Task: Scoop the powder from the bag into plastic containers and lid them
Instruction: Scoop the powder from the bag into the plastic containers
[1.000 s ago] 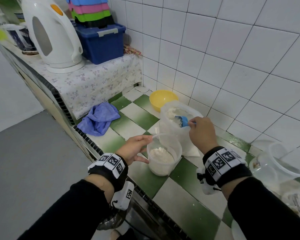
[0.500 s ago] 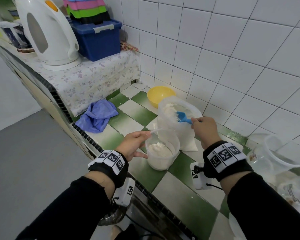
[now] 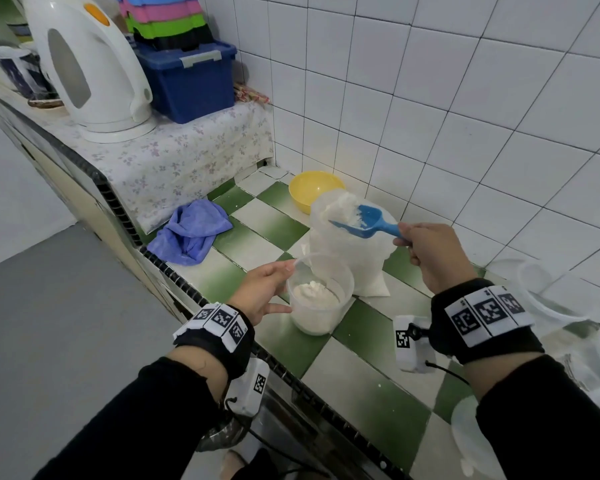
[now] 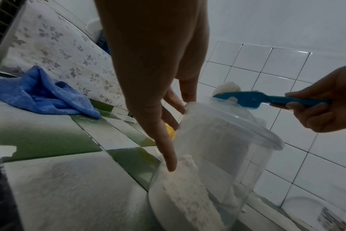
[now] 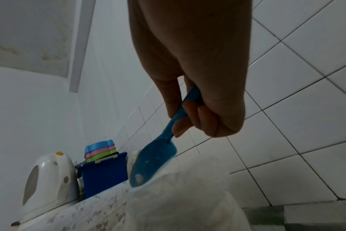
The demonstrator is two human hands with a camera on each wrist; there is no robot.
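Holding a blue plastic scoop point(image 3: 364, 225) heaped with white powder above the open powder bag point(image 3: 347, 261), the right hand point(image 3: 430, 254) pinches its handle with curled fingers. The left hand point(image 3: 262, 289) steadies a clear plastic container point(image 3: 321, 296), partly filled, on the green-and-white tiled counter point(image 3: 361, 382), fingers extended along its wall just before the bag.

The clear plastic bag point(image 3: 347, 258) of white powder stands open on the checkered table point(image 3: 368, 389). A blue scoop point(image 3: 364, 223) loaded with powder sits above its mouth, and right in front stands a lidless clear tub point(image 3: 321, 296), partly filled.
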